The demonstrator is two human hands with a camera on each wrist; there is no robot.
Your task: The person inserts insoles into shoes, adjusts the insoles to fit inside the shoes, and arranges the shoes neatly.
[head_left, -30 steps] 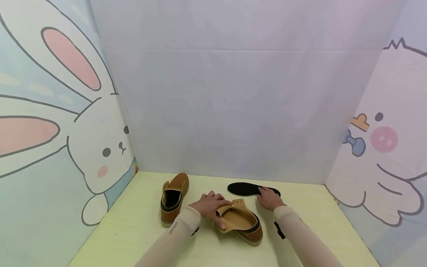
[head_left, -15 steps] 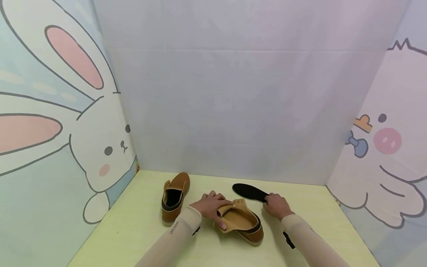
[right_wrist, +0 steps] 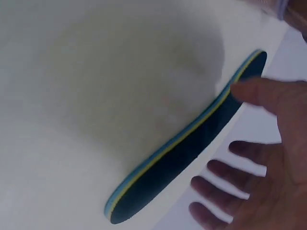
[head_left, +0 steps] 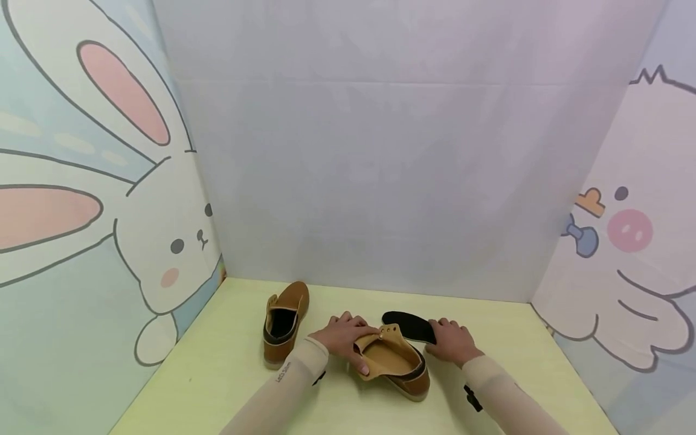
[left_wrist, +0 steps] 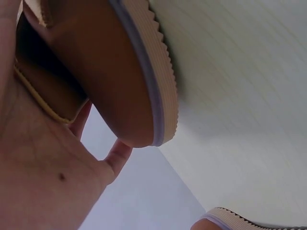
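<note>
A brown shoe with a tan lining and eyelets tilts on the table, its collar towards the right. My left hand holds it around the front, thumb near the opening; in the left wrist view, fingers curl past the toe of the shoe. To the right, my right hand is at the near end of a black insole. The right wrist view shows the blue-and-yellow edge of the insole, the thumb overlapping it and the other fingers spread apart from its surface.
A matching brown shoe stands on the left of the pale yellow table, toe to the back. A whitish wall rises behind, with cartoon-printed panels on both sides.
My right hand has drawn the insole nearer, towards the front and slightly right, and its angle has turned. The left hand and the held shoe have stayed in place.
</note>
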